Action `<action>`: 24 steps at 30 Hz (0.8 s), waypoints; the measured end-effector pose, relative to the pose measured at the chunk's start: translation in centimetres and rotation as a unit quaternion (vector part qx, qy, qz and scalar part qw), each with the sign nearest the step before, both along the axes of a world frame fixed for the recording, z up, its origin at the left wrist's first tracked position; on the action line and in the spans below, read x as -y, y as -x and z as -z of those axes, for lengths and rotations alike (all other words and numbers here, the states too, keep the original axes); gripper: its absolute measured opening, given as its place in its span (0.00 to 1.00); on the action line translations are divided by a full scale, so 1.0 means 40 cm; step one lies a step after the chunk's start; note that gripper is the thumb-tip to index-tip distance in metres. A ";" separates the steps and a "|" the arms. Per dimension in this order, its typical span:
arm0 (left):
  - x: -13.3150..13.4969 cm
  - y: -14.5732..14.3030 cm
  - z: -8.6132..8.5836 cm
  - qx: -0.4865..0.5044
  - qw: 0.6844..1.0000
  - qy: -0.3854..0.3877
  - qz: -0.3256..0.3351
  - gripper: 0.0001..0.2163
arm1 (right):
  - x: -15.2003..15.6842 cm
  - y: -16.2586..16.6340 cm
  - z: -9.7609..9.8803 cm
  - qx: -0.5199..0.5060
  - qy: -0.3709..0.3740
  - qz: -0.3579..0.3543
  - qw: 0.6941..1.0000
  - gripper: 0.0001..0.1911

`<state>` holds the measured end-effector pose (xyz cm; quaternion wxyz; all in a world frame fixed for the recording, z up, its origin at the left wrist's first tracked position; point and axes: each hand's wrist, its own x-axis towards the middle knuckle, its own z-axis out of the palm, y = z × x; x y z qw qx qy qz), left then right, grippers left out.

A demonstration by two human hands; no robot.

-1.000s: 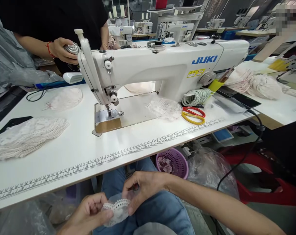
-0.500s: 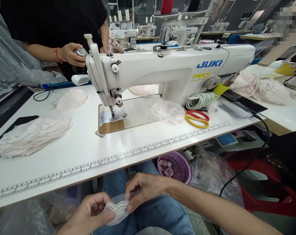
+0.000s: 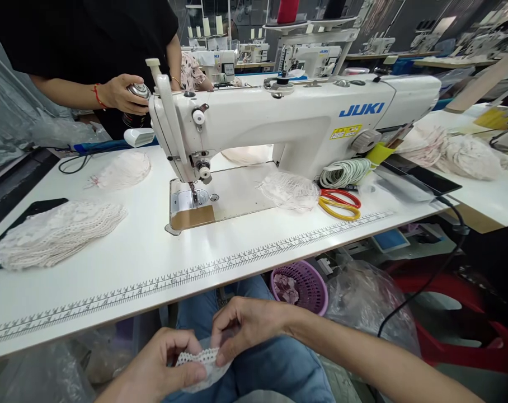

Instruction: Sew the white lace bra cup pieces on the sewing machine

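Note:
Below the table edge, over my lap, both hands pinch a small white lace piece (image 3: 201, 361). My left hand (image 3: 164, 364) grips its left end with thumb and fingers closed. My right hand (image 3: 245, 324) pinches its right upper edge, fingers curled. A white JUKI sewing machine (image 3: 279, 120) stands on the white table (image 3: 153, 257) in front of me. A stack of white lace pieces (image 3: 56, 232) lies at the table's left.
Red and yellow scissors (image 3: 340, 204), a lace piece (image 3: 290, 190) and a cord coil (image 3: 344, 170) lie beside the machine. Another person in black holds a spray can (image 3: 134, 95) behind the machine. A purple basket (image 3: 300, 285) and plastic bags sit under the table.
The view has shifted slightly left and down. My hands have worked the lace piece a little lower; my left thumb now lies over its edge.

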<state>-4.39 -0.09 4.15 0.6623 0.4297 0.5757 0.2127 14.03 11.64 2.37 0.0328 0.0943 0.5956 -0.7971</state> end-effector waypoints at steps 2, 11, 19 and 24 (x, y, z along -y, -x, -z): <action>-0.002 -0.003 -0.004 -0.025 1.000 -0.014 0.012 0.19 | 0.004 -0.003 0.005 0.003 0.009 0.002 1.000 0.21; 0.004 -0.011 -0.016 -0.080 0.995 -0.054 0.005 0.15 | 0.016 -0.023 0.003 0.027 0.007 0.051 0.998 0.23; 0.001 -0.010 -0.024 -0.092 0.990 -0.100 -0.023 0.16 | 0.020 -0.040 -0.005 0.054 -0.021 0.092 0.994 0.24; 0.002 -0.003 -0.013 -0.078 0.990 -0.117 -0.025 0.22 | 0.022 -0.041 -0.019 0.052 -0.042 0.106 0.992 0.23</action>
